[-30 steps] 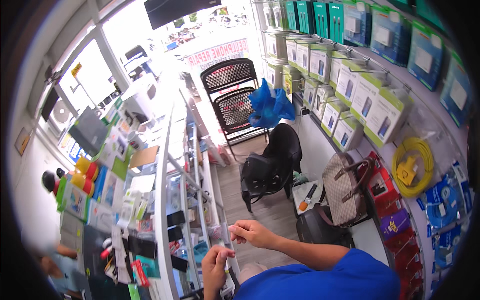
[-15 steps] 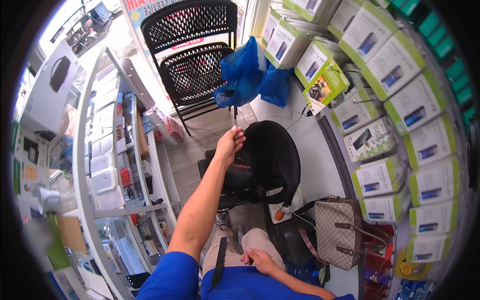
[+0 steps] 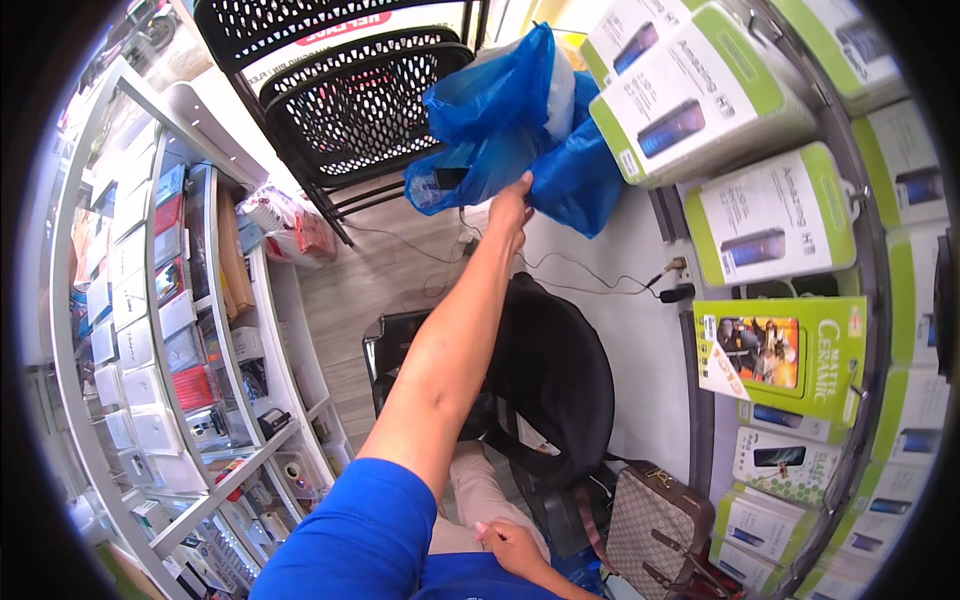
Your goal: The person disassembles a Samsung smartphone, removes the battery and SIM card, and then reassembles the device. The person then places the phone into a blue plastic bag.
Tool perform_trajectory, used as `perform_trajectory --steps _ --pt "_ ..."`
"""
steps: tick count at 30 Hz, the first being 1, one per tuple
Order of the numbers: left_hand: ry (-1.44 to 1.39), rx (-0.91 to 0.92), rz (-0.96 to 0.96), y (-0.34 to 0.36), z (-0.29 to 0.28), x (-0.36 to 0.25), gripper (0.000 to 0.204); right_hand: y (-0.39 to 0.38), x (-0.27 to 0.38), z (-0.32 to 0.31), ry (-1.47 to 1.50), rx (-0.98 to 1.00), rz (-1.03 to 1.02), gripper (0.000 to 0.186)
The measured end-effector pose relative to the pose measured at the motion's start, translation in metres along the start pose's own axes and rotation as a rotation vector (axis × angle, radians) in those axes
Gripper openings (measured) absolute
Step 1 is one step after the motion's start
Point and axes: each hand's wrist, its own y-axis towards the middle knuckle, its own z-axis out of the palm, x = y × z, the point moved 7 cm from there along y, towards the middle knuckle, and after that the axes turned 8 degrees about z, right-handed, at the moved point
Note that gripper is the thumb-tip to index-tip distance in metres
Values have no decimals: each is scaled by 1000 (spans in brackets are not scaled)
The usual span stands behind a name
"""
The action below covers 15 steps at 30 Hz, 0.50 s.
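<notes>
My left hand (image 3: 510,212) is stretched far out over the black chair and reaches the lower edge of the blue plastic bags (image 3: 490,150). Its fingertips meet the bag in this view, but no firm grip shows and its fingers look extended. The bags hang bunched beside a black folding chair (image 3: 365,105), and what fills them is hidden. Low over my lap rests my right hand (image 3: 510,548), its fingers loosely bent and apart, with nothing seen in it. Below my left forearm stands a black padded chair (image 3: 560,370).
Boxed screen protectors (image 3: 700,100) hang in rows along the right wall. A patterned handbag (image 3: 655,525) stands at the lower right. On the left is a glass display case (image 3: 215,490) with boxes. Thin cables (image 3: 590,285) run from a wall socket.
My left hand has moved up and right, from above the chair to the blue bags. The view has shifted closer to the bags and the right wall. My right hand stays at my lap.
</notes>
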Motion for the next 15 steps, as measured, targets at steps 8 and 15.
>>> perform_trajectory --steps 8,15 --pt "-84 -6 -119 -123 46 32 31 22 33 6 29 90 79 40" --pt "-212 18 -216 -130 61 39 40 20 53 20 32 46 91 40"
